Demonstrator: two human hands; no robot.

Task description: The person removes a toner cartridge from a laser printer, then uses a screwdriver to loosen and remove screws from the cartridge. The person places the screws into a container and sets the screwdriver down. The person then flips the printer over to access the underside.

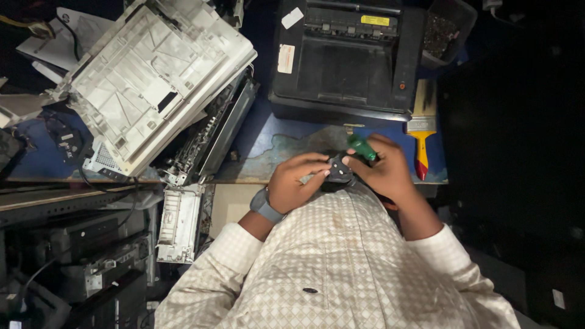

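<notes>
Small black part [339,169], likely a plastic printer piece, sits between both hands, held in the air just above the near edge of the surface [268,146] and close to the person's chest.

Left hand [297,181]: fingers curled, fingertips pinching the part's left side. Wrist carries a grey watch [265,206].

Right hand [382,169]: closed around a green-handled screwdriver [361,147]; handle sticks out above the fingers, tip end hidden behind the part, so can't tell whether it's engaged. Same hand's lower fingers seem to brace the part's right side.

Handling judgement: part looks light, rigid, moulded plastic. Probably not slippery, but small enough to twist out under tool pressure. Any thin tabs or clips would be the fragile bits; detail too dark to confirm. Best hold is on the thicker outer edges, pinched from both sides as now, with the fingertips clear of the tool line.

Around the hands:
- Beyond them: black printer [344,58], upright, on the surface.
- Just right of the right hand: paintbrush [421,141] with red and yellow handle, lying flat, apart from the fingers.
- Left of the left hand, well apart: white printer shell [152,79], tilted, resting on a stripped printer frame [210,137].
- Below left: more dismantled housings, too dark to sort out.
</notes>
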